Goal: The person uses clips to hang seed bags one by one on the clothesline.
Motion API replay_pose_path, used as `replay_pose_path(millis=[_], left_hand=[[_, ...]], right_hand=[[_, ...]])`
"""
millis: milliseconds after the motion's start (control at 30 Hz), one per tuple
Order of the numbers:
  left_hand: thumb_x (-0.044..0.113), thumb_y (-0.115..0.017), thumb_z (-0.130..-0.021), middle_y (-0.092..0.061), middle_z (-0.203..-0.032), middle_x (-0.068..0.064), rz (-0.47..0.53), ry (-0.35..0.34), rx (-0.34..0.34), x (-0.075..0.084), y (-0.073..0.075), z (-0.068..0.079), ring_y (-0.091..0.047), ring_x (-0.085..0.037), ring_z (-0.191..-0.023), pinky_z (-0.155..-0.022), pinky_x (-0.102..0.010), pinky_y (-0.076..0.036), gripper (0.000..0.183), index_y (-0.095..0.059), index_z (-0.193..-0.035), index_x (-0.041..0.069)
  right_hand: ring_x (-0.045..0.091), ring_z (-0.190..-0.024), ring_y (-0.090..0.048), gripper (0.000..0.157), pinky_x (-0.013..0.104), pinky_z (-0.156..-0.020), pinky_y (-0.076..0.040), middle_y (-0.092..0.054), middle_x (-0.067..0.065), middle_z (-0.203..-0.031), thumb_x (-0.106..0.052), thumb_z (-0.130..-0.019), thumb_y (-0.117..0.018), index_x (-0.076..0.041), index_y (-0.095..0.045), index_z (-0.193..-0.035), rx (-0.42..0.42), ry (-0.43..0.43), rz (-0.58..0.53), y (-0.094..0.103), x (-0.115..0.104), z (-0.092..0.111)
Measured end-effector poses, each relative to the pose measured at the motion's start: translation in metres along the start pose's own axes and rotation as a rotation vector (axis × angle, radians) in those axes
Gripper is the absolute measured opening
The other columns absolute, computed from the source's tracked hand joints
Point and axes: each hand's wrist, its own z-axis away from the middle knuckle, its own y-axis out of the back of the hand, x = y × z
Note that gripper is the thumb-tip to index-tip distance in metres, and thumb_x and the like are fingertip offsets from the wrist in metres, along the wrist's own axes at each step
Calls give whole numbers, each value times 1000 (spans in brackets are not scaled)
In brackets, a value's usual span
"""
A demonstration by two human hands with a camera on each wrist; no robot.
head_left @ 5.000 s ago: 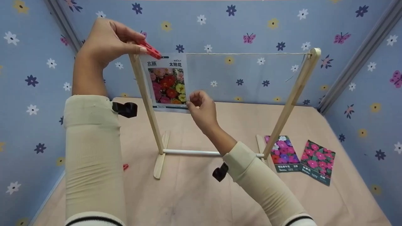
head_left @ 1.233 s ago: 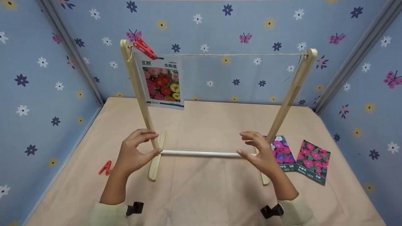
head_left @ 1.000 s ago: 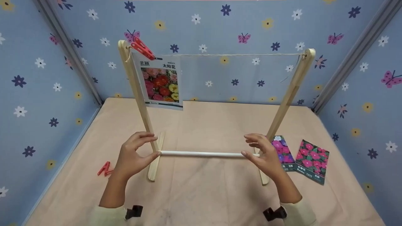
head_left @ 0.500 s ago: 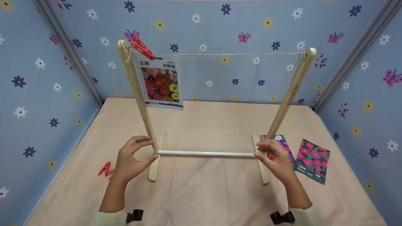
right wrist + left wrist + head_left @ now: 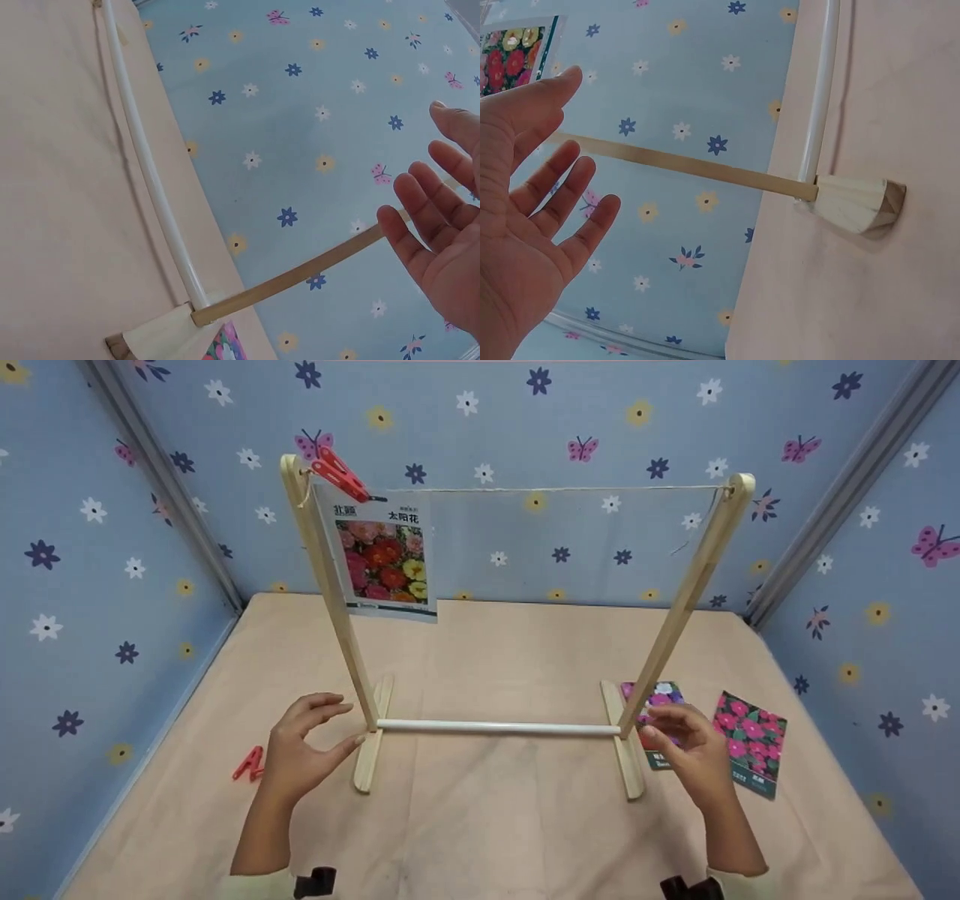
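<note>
A wooden stand with a white crossbar [image 5: 499, 727] and a string [image 5: 570, 490] tied between its two posts stands on the table. From the string's left end hangs a flower seed packet [image 5: 384, 562], held by a red clothespin [image 5: 340, 475]. My left hand [image 5: 300, 750] is just left of the left post [image 5: 330, 592], its fingers spread and holding nothing. At the other side, my right hand [image 5: 697, 754] is beside the foot of the right post [image 5: 690, 600], fingers loosely bent and holding nothing. It partly covers a purple-and-red flower packet [image 5: 664, 691] lying on the table.
Right of that lies another packet with pink flowers [image 5: 752, 735]. Red clothespins [image 5: 249, 765] lie on the table left of my left hand. Flat wooden feet [image 5: 367, 761] carry the posts. Patterned blue walls [image 5: 517, 420] close off the back and sides.
My left hand has let go of the red clothespin and my right hand of the hanging packet. Both came down by the crossbar's ends, then drew outward, away from the posts.
</note>
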Motion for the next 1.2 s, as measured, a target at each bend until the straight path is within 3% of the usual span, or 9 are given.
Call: replay_pose_path(millis=[133,333,667,1000,1200], left_hand=[[2,-89,-67,-64,-114,-10,-7,19,21,-8,6,4,-57,-13,-109,-88,-9,-42,40,-74,-105,5],[-2,-87,-67,-64,-115,-11,0,49,46,-17,18,10,-54,-6,-109,-88,-9,-41,40,-74,-105,2],[10,-86,-74,-63,-118,-5,-48,250,-5,-32,36,25,-51,2,-108,-86,-9,-44,37,-73,-108,4],[13,-84,-77,-65,-111,-5,-118,404,13,-47,53,39,-55,4,-93,-84,-10,-45,32,-74,-107,5],[13,-83,-79,-66,-109,-7,-146,445,22,-57,60,48,-56,7,-89,-81,-11,-48,30,-74,-106,5]], right_hand=[[15,-94,-64,24,19,-83,-52,-65,16,-104,4,-86,-71,4,-67,-110,44,-51,30,9,2,3],[17,-95,-62,25,18,-84,-51,-63,19,-107,-5,-89,-71,5,-65,-112,85,-111,64,18,7,7],[13,-93,-59,28,13,-81,-49,-63,11,-108,-10,-91,-70,3,-64,-115,190,-243,171,39,23,17],[11,-91,-59,29,11,-76,-50,-63,1,-100,-14,-89,-72,1,-66,-113,282,-274,246,63,36,25],[8,-93,-56,30,9,-75,-46,-62,-5,-100,-18,-91,-71,-1,-66,-116,361,-312,300,81,49,30]])
